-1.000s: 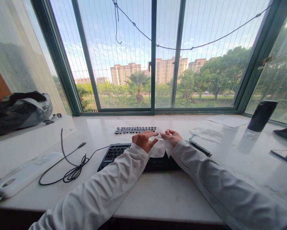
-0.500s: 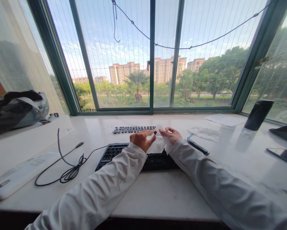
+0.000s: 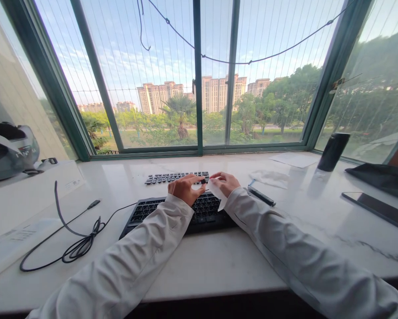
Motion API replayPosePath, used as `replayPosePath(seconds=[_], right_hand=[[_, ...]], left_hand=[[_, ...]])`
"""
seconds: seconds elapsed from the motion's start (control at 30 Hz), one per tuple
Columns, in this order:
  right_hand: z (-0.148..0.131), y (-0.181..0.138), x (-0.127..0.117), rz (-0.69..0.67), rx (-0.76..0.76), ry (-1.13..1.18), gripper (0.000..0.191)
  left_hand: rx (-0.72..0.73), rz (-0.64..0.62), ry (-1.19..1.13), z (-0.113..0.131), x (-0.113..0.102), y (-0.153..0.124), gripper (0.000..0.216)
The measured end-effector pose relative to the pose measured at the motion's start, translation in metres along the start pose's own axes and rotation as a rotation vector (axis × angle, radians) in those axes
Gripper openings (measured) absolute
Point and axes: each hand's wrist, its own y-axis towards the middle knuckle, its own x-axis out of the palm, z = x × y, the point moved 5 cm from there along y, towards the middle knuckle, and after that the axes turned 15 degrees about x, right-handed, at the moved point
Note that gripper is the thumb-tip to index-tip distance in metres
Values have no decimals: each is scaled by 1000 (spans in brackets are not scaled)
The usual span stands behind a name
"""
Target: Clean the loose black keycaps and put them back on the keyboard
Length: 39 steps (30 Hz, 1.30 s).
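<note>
Both my hands hover over the far edge of a black keyboard point(image 3: 162, 212) on the white counter. My left hand point(image 3: 184, 189) is closed, its fingertips pinching a small black piece point(image 3: 202, 180) that looks like a keycap. Close beside it, my right hand point(image 3: 226, 182) is closed on a white wipe point(image 3: 218, 193), which hangs down over the keys. The keycap touches the wipe's top edge. Just behind my hands lies a row of loose black keycaps point(image 3: 172, 177).
A dark pen-like tool point(image 3: 261, 195) and a crumpled wipe point(image 3: 270, 177) lie to the right. Farther right are a black cylinder point(image 3: 332, 152), a paper sheet point(image 3: 293, 159) and a phone point(image 3: 378, 206). The keyboard cable point(image 3: 75, 243) coils at left by a white box point(image 3: 29, 186).
My left hand has let go of the wipe and now pinches the small black piece against it. The wipe hangs from my right hand alone. The view has swung to the right.
</note>
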Motion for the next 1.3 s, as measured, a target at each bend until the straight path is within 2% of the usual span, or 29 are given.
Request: replayPosePath(seconds=[0.13,0.37,0.57,0.63,0.73,0.87,0.97,1.13,1.3], right_hand=[[-10,-11,5,-43,-96,-144,33],[-15,-14,7,-57,-173,-24,37],[-14,-13,8,-63,-202,-24,32],[-15,-14,7,-47,-213,-52,31],[-19,-19,7,-36,-270,-127,35],[-26,-28,8,-16,-342,-240,38],[-29,-34,11,-26,-341,-313,34],[-33,-40,13,-23,-341,-366,29],[-35,-46,17,-75,-402,-399,24]], left_hand=[[11,-2,4,-2,3,-1,25],[31,23,6,-3,8,-2,23],[136,-31,-92,-9,15,1,25],[114,-58,-177,-14,16,4,25],[-26,-108,-359,-28,19,8,29],[-226,-274,-608,-48,29,8,41],[-319,-419,-707,-58,33,4,45],[-312,-609,-721,-60,26,3,42],[-271,-871,-726,-55,26,0,33]])
